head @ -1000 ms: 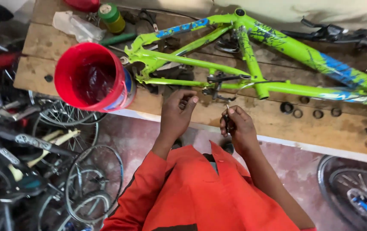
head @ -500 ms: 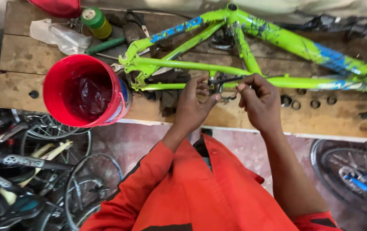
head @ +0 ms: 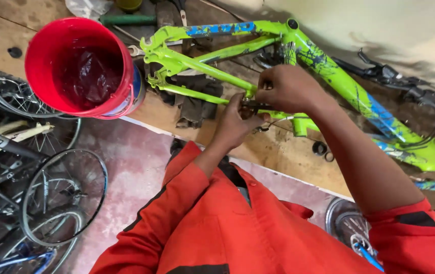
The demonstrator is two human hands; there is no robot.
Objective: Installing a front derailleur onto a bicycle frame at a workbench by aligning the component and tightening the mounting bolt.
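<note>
Hands, two (head: 235, 124) (head: 288, 89), on one green bike frame (head: 329, 76).

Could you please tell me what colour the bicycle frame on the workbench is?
The bicycle frame is bright lime green with blue markings, seen in the head view.

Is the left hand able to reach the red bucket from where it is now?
Probably yes: the left hand is at the green frame, and only a dark rag lies between it and the red bucket.

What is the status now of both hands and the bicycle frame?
Left hand and right hand both gripping a small dark part at the green bicycle frame. Frame lying on wooden bench. Red bucket beside, not blocking.
</note>
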